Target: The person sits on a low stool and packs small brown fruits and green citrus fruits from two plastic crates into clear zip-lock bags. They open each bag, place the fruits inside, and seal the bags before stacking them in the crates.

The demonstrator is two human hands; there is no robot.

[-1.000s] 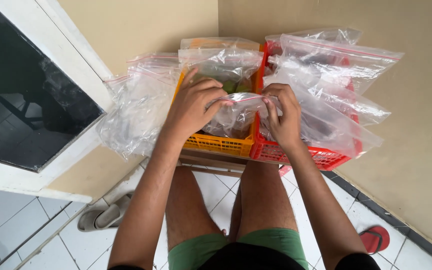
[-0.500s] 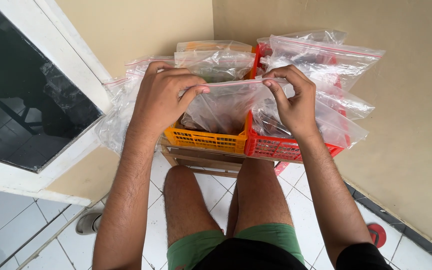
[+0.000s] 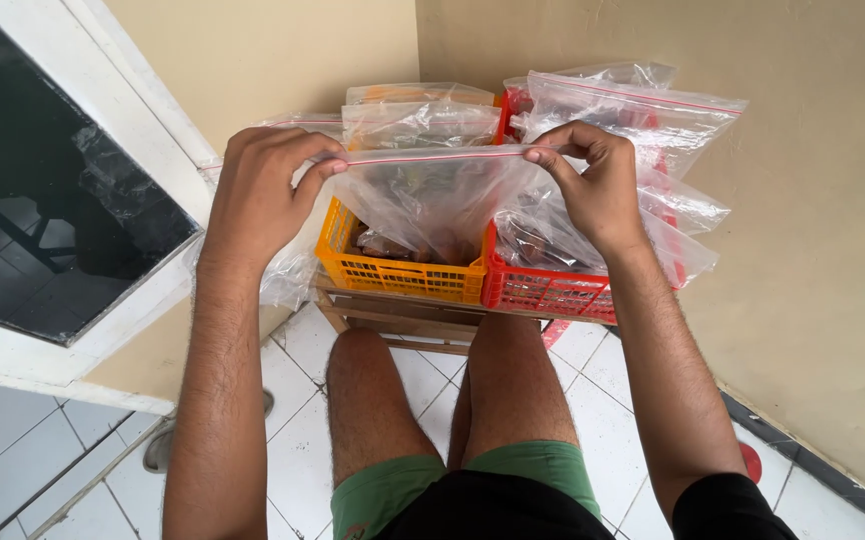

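My left hand (image 3: 264, 190) and my right hand (image 3: 592, 180) pinch the two ends of the red zip strip of a clear plastic zip bag (image 3: 432, 205) and hold it stretched flat in the air. The bag hangs over an orange basket (image 3: 397, 272) and holds something dark at its bottom. Beside it stands a red basket (image 3: 542, 290) stuffed with more clear zip bags (image 3: 642, 115). Further bags (image 3: 417, 112) fill the orange basket behind the held one.
Both baskets rest on a low wooden stool (image 3: 402, 315) in a wall corner. A white-framed dark window (image 3: 42, 200) is at left. White floor tiles (image 3: 292, 440) lie below, with a sandal (image 3: 160, 448) at left and a red object (image 3: 749, 462) at right.
The bag was low in the orange basket with both hands close together. It has been lifted, and my hands have slid apart along its zip strip to the two ends.
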